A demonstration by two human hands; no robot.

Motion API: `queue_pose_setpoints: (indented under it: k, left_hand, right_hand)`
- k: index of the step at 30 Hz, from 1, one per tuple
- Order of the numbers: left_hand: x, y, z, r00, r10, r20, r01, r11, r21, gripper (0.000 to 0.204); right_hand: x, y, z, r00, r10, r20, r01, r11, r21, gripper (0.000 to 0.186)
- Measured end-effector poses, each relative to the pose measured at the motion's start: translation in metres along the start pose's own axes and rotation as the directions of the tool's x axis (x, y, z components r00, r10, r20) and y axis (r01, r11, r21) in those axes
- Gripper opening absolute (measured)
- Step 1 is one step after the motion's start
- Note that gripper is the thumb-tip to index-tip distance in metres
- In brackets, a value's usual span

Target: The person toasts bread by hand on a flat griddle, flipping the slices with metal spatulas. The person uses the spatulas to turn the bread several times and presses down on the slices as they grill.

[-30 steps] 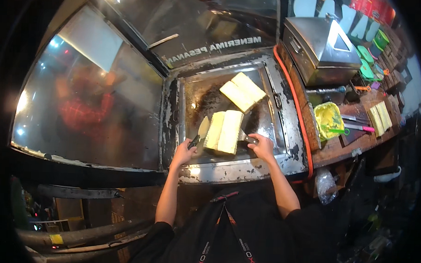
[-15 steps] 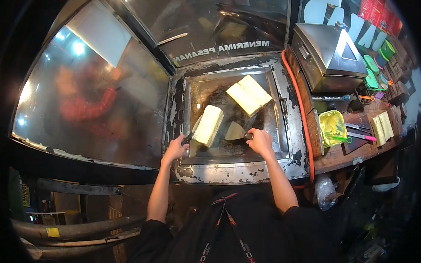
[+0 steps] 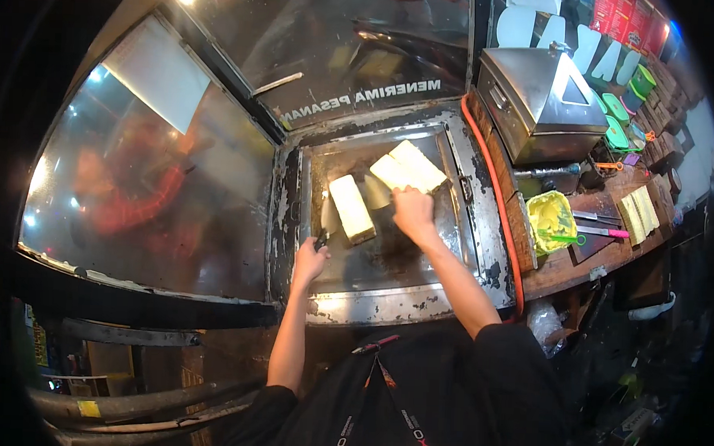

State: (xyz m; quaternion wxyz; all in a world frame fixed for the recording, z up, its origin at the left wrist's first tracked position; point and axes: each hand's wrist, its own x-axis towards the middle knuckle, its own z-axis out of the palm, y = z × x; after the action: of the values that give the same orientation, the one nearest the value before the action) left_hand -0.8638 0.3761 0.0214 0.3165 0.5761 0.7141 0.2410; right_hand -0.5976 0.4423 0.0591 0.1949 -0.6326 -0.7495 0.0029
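On the griddle (image 3: 458, 250), the left hand (image 3: 310, 258) grips a dark-handled spatula (image 3: 326, 222) near the left edge, its blade touching the near end of the folded bread (image 3: 351, 209). The right hand (image 3: 414, 212), fingers curled around a second spatula (image 3: 378, 194), works mid-griddle, just beside the flat slices (image 3: 410, 167) toward the far edge.

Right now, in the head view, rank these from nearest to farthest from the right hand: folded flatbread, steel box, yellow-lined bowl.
1. Folded flatbread, on the griddle, at the right hand.
2. Yellow-lined bowl, on the wooden counter, right.
3. Steel box, upper right, beyond the orange hose.
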Motion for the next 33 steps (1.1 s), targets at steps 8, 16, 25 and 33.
queue_pose_setpoints:
  k: [8, 16, 25, 33]
  left_hand:
    - [0.026, 0.072, 0.009, 0.997, 0.072, -0.024, -0.076, 0.973, -0.219, 0.027]
    - [0.112, 0.097, 0.061, 0.956, 0.265, 0.128, -0.293, 0.901, 0.319, 0.038]
    - [0.103, 0.111, 0.057, 0.872, 0.291, 0.394, -0.384, 0.906, 0.178, 0.035]
    - [0.101, 0.073, 0.056, 0.848, 0.069, 0.525, 0.072, 0.967, -0.244, 0.033]
  right_hand:
    - [0.006, 0.141, -0.031, 0.914, 0.231, -0.334, -0.284, 0.951, -0.120, 0.020]
    - [-0.074, 0.127, -0.043, 0.977, 0.212, -0.003, -0.209, 0.967, 0.146, 0.032]
    - [-0.091, 0.144, 0.008, 0.836, 0.504, 0.216, -0.545, 0.723, 0.425, 0.038]
    - [-0.092, 0.149, -0.002, 0.846, 0.441, 0.299, -0.509, 0.500, 0.701, 0.042]
